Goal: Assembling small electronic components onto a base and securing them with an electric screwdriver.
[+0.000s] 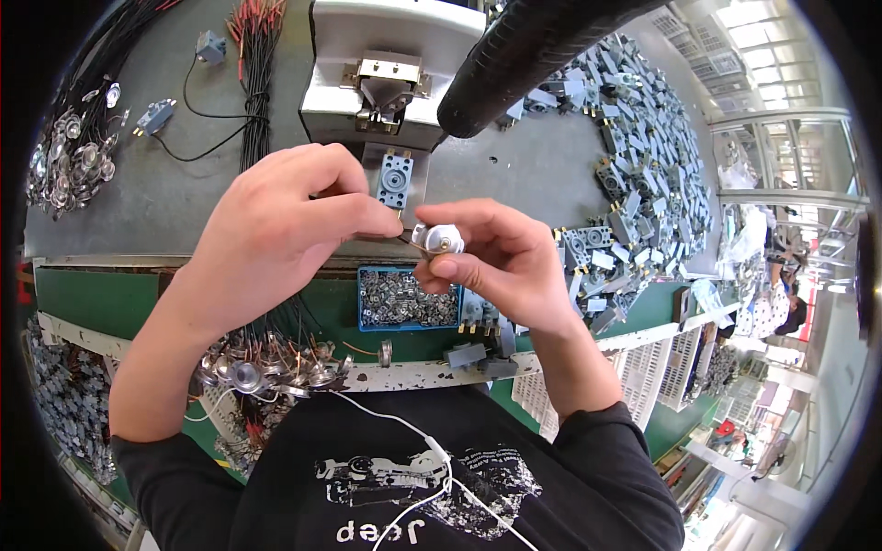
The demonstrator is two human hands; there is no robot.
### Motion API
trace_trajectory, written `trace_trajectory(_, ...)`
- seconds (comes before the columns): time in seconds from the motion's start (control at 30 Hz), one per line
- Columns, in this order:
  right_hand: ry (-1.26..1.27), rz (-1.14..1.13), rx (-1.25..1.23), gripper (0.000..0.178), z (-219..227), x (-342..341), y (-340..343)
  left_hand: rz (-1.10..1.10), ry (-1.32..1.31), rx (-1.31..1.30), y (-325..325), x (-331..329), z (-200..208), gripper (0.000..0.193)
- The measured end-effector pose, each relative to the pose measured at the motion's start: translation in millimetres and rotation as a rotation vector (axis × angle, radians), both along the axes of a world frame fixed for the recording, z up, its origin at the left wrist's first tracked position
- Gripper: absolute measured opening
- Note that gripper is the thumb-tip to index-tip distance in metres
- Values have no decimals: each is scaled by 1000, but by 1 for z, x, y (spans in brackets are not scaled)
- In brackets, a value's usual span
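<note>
Because the round white-and-metal piece (443,241) at the frame's centre sits only in fingertips, it could drop toward the blue tray (361,303) just below if the right hand (505,262) loosens its grip; a hard tug might bend its thin lead (412,241). Right thumb and fingers pinch the piece from the right; the left hand (289,209), knuckles up, reaches in from the left, its grip apparently pinching the lead.

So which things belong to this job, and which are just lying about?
Seemingly in use:
round silvery part, in right hand
thin wire, at the left hand
grey block by the machine

Probably unrelated:
white cable over the black shirt
white crates, further right
</note>
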State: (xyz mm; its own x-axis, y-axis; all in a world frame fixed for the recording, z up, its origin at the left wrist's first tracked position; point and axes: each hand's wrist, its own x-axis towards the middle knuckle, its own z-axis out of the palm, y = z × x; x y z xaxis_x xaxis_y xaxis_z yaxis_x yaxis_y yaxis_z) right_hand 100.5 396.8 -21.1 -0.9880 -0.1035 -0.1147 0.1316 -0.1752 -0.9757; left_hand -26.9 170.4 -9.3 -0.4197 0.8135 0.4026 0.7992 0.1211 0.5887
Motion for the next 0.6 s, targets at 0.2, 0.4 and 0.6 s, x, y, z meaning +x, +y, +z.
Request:
trace_trajectory(0.2,-118,61,-150,40,-1,-11,4,-51,64,87,1,-2,-4,28)
trace_trajectory(0.4,-277,678,-79,23,-14,-65,13,-347,138,17,-4,-13,-20,20)
trace_trajectory(0.6,-62,501,659,48,6,-35,11,-210,-52,-108,-12,9,-34,28)
